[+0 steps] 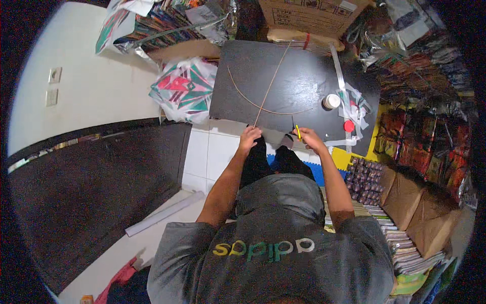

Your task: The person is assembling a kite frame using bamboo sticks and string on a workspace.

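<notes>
My left hand (250, 139) is closed around the near end of a long thin straight stick (273, 78), which slants away across the dark low table (230, 101). A thin stick bent into a bow (243, 93) lies across it; whether the two are joined I cannot tell. In my right hand (310, 141), at the table's near edge, is a small tool with a yellow handle (298, 133) and a thin dark tip. Its exact kind is too small to make out. Both hands are apart from each other, above my lap.
A white-lidded jar (331, 102), a red round lid (349, 126) and crumpled pale strips (360, 109) sit at the table's right. Patterned kites in plastic (187, 88) lie left of it. A cardboard box (311, 17) stands behind; stacked packages (364, 177) crowd the right.
</notes>
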A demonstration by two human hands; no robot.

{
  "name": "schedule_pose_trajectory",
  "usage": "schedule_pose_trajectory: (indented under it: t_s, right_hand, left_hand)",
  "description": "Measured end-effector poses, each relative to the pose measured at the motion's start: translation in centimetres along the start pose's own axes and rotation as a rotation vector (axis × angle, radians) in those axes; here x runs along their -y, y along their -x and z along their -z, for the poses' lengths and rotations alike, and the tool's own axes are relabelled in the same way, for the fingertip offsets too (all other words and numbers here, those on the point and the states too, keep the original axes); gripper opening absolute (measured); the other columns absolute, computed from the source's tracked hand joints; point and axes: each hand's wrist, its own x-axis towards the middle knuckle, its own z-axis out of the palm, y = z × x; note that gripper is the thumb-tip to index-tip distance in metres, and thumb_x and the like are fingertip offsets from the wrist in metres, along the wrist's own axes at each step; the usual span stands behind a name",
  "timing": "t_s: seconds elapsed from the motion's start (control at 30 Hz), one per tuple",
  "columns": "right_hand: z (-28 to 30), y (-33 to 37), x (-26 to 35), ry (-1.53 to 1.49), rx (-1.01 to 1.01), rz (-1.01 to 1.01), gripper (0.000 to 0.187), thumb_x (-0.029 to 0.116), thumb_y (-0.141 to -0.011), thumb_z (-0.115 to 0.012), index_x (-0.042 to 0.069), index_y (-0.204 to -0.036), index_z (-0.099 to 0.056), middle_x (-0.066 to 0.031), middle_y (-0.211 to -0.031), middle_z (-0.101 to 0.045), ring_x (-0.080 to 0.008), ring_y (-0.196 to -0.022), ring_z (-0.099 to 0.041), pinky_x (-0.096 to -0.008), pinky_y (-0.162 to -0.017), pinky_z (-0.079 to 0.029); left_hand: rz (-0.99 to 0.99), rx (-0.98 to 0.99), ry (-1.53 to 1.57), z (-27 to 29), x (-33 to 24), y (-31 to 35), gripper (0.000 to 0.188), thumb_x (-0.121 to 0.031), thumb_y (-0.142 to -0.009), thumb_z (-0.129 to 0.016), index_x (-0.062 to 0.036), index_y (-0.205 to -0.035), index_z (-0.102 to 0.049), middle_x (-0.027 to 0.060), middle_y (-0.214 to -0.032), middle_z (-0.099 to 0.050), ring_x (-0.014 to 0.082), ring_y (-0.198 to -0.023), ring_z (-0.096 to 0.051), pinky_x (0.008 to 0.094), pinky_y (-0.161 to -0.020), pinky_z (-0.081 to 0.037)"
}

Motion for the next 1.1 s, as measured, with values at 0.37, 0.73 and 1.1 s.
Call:
schedule_pose_trajectory:
  t_s: [0.37, 0.73, 1.1]
  right_hand:
    - [-5.6, -3.2, -3.1, 0.617, 0.220, 0.221, 0.050, 0.055, -0.080, -0.062, 0.007, -0.072, -0.063, -0.0075, -0.065, -0.061, -0.0188, -0.065, -0.056, -0.0351, -0.060, -0.043]
    - [-6.7, -3.8, -4.2, 0.637, 0.086, 0.129, 0.038, 0.047, -0.081, -0.066, 0.009, -0.082, -0.069, -0.0081, -0.071, -0.065, -0.0189, -0.067, -0.060, -0.0337, -0.065, -0.046]
    - [-9.4, -4.5, -3.8, 0.457, 0.209, 0.152, 0.037, 0.040, -0.082, -0.069, 0.006, -0.095, -0.069, -0.0054, -0.077, -0.065, -0.0144, -0.071, -0.058, -0.0307, -0.069, -0.045]
  left_hand:
    - [-0.389, -0.064, -0.200, 2.4, 3.9, -2.2, 0.029, -0.016, -0.082, -0.071, -0.0034, -0.106, -0.060, 0.0062, -0.093, -0.066, 0.0147, -0.087, -0.063, 0.0278, -0.070, -0.052]
    - [-0.456, -0.287, -0.241, -0.2, 2.7, -3.4, 0.051, -0.024, -0.074, -0.078, -0.0001, -0.112, -0.055, 0.0109, -0.095, -0.065, 0.0194, -0.085, -0.061, 0.0336, -0.074, -0.048]
    - [-0.544, -0.479, -0.415, 0.9, 2.8, -1.7, 0.016, -0.023, -0.085, -0.064, -0.0077, -0.090, -0.067, 0.0145, -0.084, -0.065, 0.0313, -0.072, -0.063, 0.0400, -0.065, -0.048]
